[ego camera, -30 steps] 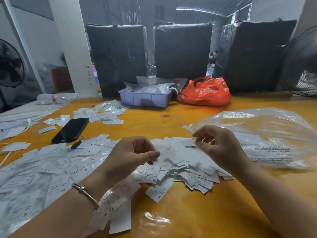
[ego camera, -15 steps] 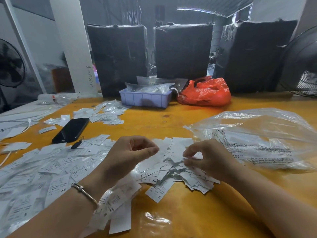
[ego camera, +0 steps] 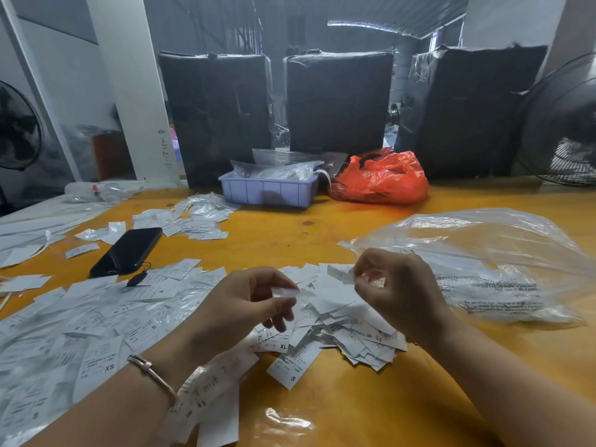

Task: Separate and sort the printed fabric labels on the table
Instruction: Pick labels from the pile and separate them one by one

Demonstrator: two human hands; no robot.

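Change: half a second ago the right hand (ego camera: 398, 293) was down on the heap; now it is lifted clear with a label, and the left hand (ego camera: 245, 303) has drawn one out too.
Right hand: fingers curled, pinching a small white label (ego camera: 339, 274) at its right end, above the heap.
Left hand: thumb and fingers pinch a second label (ego camera: 285, 292), blurred, held flat just above the heap; a bracelet (ego camera: 151, 371) sits on the wrist.
Unsorted heap (ego camera: 338, 327): between and under the hands, overlapping labels marked S and XL.
Sorted spread (ego camera: 80, 321): on the left of the counter (ego camera: 371, 398), a wide layer that includes an XS piece.
Risk: the labels look thin and slippery, so two could cling together and pass as one; a sleeve or forearm dragging across the spread could mix sizes.
Materials: labels are flat, limp rectangles with black print; the clear bag (ego camera: 483, 262) at right is crinkled, glossy film; the counter is smooth yellow board.
Beyond: a black phone (ego camera: 127, 251), a lilac tray (ego camera: 267, 191), an orange bag (ego camera: 380, 179).
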